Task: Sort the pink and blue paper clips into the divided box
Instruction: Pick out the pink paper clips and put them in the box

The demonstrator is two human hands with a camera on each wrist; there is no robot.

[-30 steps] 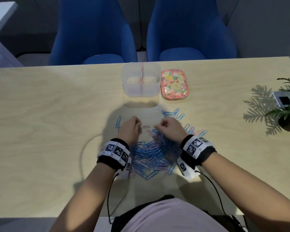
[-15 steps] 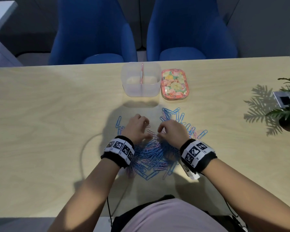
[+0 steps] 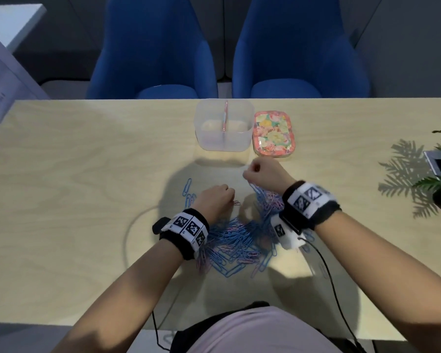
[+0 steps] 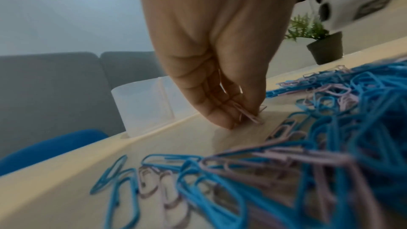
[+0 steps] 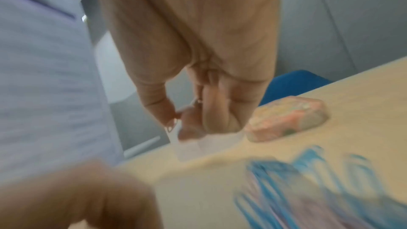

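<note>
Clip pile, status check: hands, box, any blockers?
Left hand pinching a pink clip at pile. Right hand fisted near divided box; contents unclear. Path clear.

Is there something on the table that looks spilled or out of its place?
The mixed pile of pink and blue paper clips lies loose on the table, tangled, with a few strays to its left. The box's floral lid lies beside the divided box.

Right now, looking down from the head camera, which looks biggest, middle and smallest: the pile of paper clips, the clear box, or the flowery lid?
1. Pile of paper clips: it spreads widest, though the arms hide part of it.
2. Clear box.
3. Flowery lid, only a little smaller than the box.
</note>
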